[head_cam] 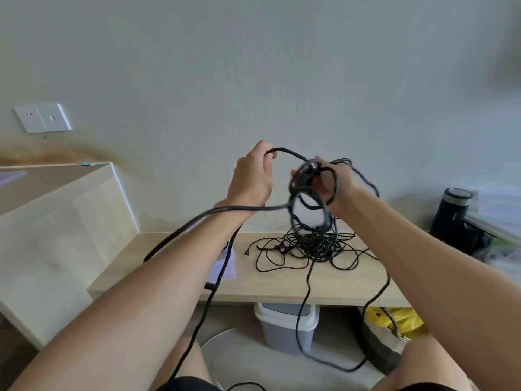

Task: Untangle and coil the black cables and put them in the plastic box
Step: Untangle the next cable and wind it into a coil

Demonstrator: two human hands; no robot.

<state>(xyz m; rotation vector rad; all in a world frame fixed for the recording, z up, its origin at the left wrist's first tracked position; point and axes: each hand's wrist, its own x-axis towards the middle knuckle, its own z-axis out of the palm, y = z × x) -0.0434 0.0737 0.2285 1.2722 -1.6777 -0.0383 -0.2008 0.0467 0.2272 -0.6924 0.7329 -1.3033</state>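
one cable (293,190) part-coiled, gripped by right hand (337,186), left hand (251,176) pinching its strand; tangle (318,244) on surface (270,283) & boxing left to do.

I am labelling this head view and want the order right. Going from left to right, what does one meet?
Wall socket → left hand, pinching the black cable → right hand, gripping its loops → black bottle. The cable pile on the desk overlaps the hands' span, so it is left out.
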